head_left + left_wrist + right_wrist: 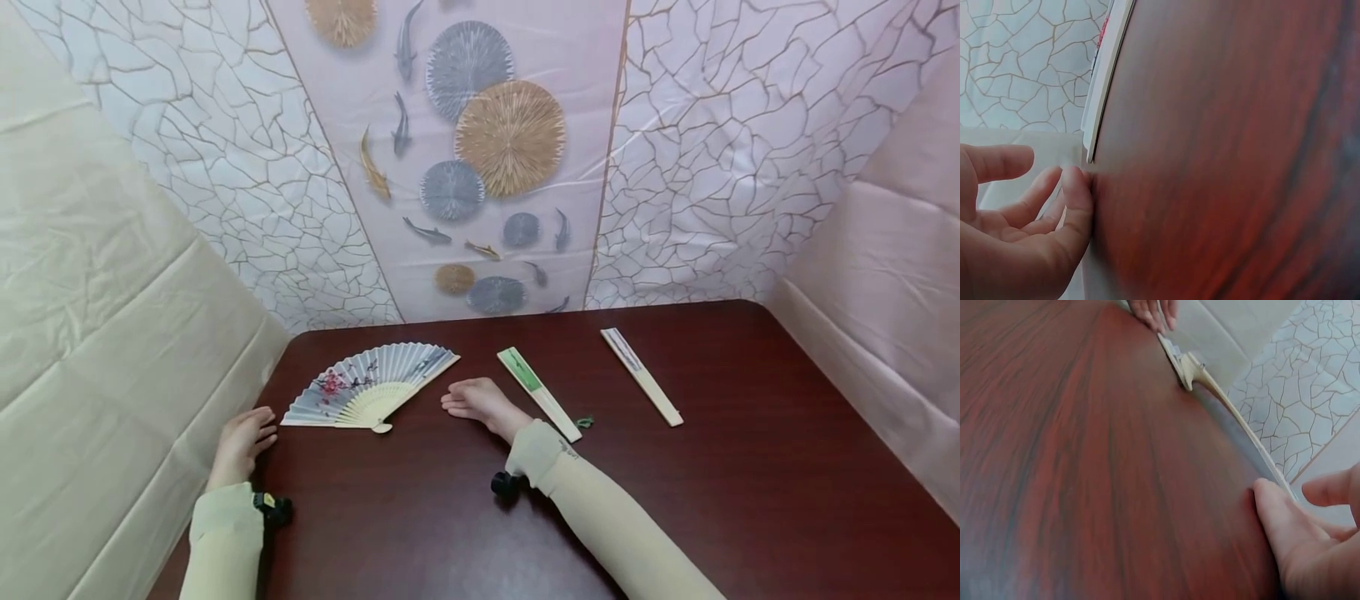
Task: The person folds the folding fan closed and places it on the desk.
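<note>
A grey folding fan with pink blossoms and pale wooden ribs lies spread on the dark wooden table. My left hand is at the fan's left tip, its fingers loosely bent and holding nothing. In the left wrist view those fingers are right by the end of the fan's outer rib. My right hand lies on its edge just right of the fan, fingers extended. The right wrist view shows its fingertips close to the fan's other end rib, thumb apart.
Right of my right hand lies a closed green fan with a green tassel. Another closed pale fan is farther right. A patterned cloth backdrop stands behind the table, with beige cloth along the left side.
</note>
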Tool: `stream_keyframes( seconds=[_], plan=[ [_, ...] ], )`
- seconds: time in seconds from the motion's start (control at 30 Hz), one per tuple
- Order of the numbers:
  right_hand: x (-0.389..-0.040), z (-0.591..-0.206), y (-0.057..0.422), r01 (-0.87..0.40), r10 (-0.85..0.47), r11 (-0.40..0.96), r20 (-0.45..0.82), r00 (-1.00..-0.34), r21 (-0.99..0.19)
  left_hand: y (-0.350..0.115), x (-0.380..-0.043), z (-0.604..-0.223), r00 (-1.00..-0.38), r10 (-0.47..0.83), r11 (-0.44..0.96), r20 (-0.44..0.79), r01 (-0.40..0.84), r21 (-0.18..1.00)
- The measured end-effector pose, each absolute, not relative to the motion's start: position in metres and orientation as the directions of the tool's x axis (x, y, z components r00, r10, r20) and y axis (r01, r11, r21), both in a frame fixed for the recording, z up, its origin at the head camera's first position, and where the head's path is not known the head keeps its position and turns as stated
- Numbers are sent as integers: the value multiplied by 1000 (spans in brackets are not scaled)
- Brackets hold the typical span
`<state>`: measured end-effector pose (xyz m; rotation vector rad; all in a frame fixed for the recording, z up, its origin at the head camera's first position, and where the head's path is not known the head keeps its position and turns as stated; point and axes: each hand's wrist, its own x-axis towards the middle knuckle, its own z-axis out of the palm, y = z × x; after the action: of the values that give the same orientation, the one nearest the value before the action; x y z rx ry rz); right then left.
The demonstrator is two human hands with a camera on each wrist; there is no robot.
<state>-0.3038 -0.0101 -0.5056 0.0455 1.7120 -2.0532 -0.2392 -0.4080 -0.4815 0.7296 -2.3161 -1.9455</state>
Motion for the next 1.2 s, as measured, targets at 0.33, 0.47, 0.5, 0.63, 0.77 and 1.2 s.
stream_keyframes(
  seconds=[0.33,0.47,0.5,0.63,0.77,1.2],
  plan=[
    [-304,-501,-26,427,-360,-149,-354,-863,-892,-404,-246,-482,-924,-283,119,-257,-300,947],
    [-304,-501,-35,448,-383,-175,-359,-851,-877,-404,-246,-484,-940,-253,75,-231,-257,963],
    [-304,-501,-36,453,-383,-180,-362,-850,-873,-403,-247,-484,-938,-255,86,-234,-263,961],
    [-304,-503,-42,452,-379,-191,-359,-853,-871,-394,-246,-481,-933,-244,144,-264,-304,942],
    [-302,-507,-43,468,-382,-190,-374,-845,-863,-387,-246,-481,-923,-236,168,-305,-348,922],
    [-301,-503,-43,427,-375,-207,-332,-866,-880,-358,-257,-476,-933,-206,228,-296,-340,912]
  ],
)
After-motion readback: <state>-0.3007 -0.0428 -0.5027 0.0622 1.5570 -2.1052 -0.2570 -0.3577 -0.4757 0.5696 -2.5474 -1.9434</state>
